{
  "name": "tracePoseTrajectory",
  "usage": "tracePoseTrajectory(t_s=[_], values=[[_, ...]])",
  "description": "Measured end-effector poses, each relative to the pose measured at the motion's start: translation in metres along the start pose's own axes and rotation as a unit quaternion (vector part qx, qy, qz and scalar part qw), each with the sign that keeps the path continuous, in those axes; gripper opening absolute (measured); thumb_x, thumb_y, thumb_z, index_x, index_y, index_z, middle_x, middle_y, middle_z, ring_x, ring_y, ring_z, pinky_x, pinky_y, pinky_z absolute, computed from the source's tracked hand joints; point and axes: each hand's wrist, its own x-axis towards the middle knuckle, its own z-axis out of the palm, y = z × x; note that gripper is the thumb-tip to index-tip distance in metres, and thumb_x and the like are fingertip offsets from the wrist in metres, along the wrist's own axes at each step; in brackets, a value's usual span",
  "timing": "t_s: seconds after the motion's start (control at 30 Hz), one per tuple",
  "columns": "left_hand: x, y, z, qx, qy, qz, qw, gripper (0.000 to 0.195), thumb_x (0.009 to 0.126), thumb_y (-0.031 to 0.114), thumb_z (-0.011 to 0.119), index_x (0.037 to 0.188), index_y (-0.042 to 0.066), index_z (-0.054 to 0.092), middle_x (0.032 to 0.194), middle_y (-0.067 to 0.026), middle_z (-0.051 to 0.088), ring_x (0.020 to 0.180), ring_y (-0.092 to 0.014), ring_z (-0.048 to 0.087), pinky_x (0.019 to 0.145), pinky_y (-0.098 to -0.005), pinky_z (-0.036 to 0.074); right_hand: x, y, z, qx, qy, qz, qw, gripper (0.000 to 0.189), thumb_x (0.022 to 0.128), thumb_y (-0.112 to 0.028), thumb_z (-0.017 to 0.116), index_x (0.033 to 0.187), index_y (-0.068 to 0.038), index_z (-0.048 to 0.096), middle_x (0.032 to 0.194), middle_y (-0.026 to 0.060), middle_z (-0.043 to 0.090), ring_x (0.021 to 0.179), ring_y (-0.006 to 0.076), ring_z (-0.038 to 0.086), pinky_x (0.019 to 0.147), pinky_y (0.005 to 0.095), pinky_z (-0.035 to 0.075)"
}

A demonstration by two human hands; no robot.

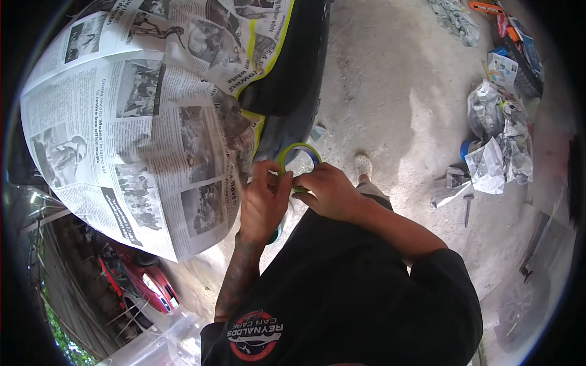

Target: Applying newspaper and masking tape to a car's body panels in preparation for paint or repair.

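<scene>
Both of my hands are on a roll of yellow-green masking tape (300, 147) in front of my body. My left hand (264, 201) pinches its near left side between thumb and fingers. My right hand (326, 188) holds its near right side, fingers curled inward. Whether a tape end is lifted cannot be told. Beside my left hand, newspaper sheets (132, 137) cover a large rounded vehicle part. Yellow-green tape (258, 139) runs along the paper's edge. Next to it lies a dark, uncovered vehicle surface (288, 68).
Crumpled newspaper and plastic (499, 132) lie on the concrete floor (380, 91) at the right, near a hammer-like tool (468, 210) and a black tire (524, 68). A red car (149, 279) is at lower left. My shoe (363, 165) shows beyond my right hand.
</scene>
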Motion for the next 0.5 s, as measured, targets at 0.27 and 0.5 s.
tracePoseTrajectory(t_s=[0.27, 0.5], values=[[-0.002, -0.009, -0.001, 0.026, -0.047, 0.056, 0.997, 0.021, 0.092, 0.006, 0.07, 0.107, 0.0, 0.056, 0.072, -0.0137, 0.071, 0.064, -0.018, 0.071, 0.057, -0.0326, 0.053, -0.004, -0.006, -0.004, 0.046, -0.089, 0.088, 0.991, 0.025, 0.082, -0.02, 0.078, 0.1, -0.007, 0.067, 0.08, 0.0134, 0.07, 0.079, 0.0366, 0.069, 0.078, 0.0475, 0.054], [-0.012, -0.014, 0.008, -0.054, 0.027, 0.013, 0.998, 0.017, 0.09, 0.01, 0.072, 0.096, 0.002, 0.058, 0.067, -0.0136, 0.069, 0.059, -0.027, 0.071, 0.055, -0.0386, 0.053, 0.002, -0.004, -0.021, 0.047, -0.162, 0.086, 0.982, 0.029, 0.084, -0.023, 0.077, 0.103, -0.005, 0.065, 0.086, 0.0174, 0.07, 0.084, 0.039, 0.069, 0.077, 0.0496, 0.054]])
